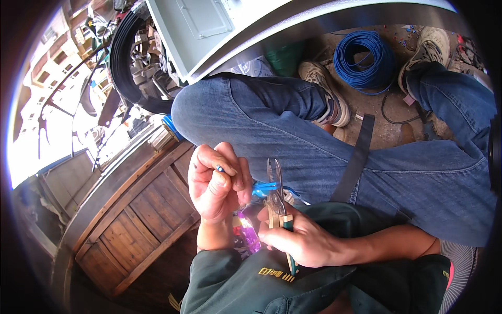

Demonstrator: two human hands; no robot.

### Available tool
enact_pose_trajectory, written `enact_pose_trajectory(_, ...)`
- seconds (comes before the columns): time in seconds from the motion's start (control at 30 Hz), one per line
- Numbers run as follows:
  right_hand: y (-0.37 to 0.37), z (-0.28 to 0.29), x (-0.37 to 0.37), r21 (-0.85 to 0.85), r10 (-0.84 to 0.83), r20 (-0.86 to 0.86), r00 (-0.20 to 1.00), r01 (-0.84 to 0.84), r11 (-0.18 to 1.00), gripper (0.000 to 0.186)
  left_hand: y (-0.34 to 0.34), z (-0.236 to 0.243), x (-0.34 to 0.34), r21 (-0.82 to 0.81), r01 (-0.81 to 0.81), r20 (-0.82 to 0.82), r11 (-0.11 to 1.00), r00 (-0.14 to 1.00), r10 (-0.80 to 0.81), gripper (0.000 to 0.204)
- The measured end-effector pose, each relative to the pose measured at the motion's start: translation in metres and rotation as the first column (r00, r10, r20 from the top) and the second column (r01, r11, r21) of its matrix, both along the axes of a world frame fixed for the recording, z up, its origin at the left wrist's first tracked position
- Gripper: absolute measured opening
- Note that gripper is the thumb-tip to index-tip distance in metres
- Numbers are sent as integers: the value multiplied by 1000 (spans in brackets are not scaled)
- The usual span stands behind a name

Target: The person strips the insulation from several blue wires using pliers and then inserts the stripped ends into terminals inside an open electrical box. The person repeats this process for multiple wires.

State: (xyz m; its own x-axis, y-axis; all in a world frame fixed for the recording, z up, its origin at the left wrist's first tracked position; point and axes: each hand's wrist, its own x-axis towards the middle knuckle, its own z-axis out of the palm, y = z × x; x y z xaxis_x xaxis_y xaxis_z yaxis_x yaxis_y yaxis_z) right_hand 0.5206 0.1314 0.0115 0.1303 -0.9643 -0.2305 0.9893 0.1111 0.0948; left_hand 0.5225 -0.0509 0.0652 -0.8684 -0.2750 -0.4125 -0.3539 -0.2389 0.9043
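My left hand (217, 180) is curled into a fist around thin blue wires (264, 188); a short wire end pokes out between thumb and forefinger. My right hand (300, 238) grips a wire stripper (275, 193) with green and cream handles, its metal jaws pointing up just right of the left fist. The blue wires run from the fist across the tool's jaws. Both hands hover over my lap in blue jeans (324, 157).
A coil of blue cable (363, 60) lies on the dirty floor between my two sneakers (327, 91). A wooden slatted crate (138, 220) stands at my left. A grey metal panel (209, 26) and black hoops (123, 57) are beyond my knee.
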Motion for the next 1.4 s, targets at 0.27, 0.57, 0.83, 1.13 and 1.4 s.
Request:
enact_pose_trajectory(0.27,-2,0,7,28,-6,70,998,4,1000,35,2,2,-1,-12,-25,27,1000,999,25,22)
enact_pose_trajectory(0.57,0,0,5,60,-30,83,996,25,998,25,0,-5,-2,16,17,15,1000,1000,-18,21)
enact_pose_trajectory(0.83,-6,-15,13,111,-118,62,991,111,988,22,4,-23,1,3,-23,0,1000,1000,23,14)
enact_pose_trajectory(1.13,-14,-53,19,113,-120,-201,972,145,983,17,4,-34,0,-59,-126,-28,990,992,125,14)
enact_pose_trajectory(1.4,-28,-74,29,182,131,-897,422,82,980,40,8,18,-64,-255,-12,-366,967,927,-85,18)
